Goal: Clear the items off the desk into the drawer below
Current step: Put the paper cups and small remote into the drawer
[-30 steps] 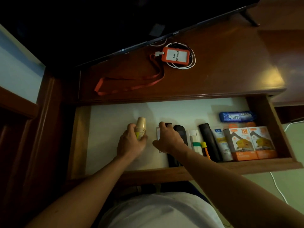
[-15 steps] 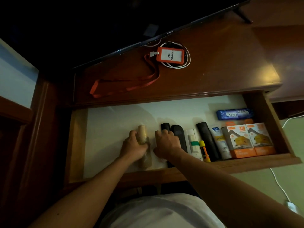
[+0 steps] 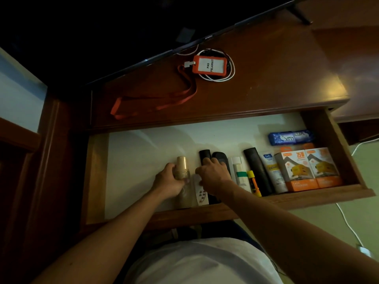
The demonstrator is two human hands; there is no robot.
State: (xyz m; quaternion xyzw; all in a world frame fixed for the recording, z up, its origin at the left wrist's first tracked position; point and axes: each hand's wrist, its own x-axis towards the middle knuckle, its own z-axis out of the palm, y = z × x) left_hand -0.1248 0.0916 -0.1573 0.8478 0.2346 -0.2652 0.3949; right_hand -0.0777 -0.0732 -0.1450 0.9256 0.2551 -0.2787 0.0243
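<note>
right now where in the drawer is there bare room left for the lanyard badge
The drawer's left part, from its left wall to the paper cups in the left hand, is bare. A back strip behind the remotes is free. The right half is crowded up to the orange boxes.

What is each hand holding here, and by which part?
Left hand grips the stacked paper cups around the rim end. Right hand rests on the remotes; a hold cannot be told.

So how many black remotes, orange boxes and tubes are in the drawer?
Black remotes: 3, two by the right hand, one further right
Orange boxes: 2
Tubes: 1
Total: 6
</note>
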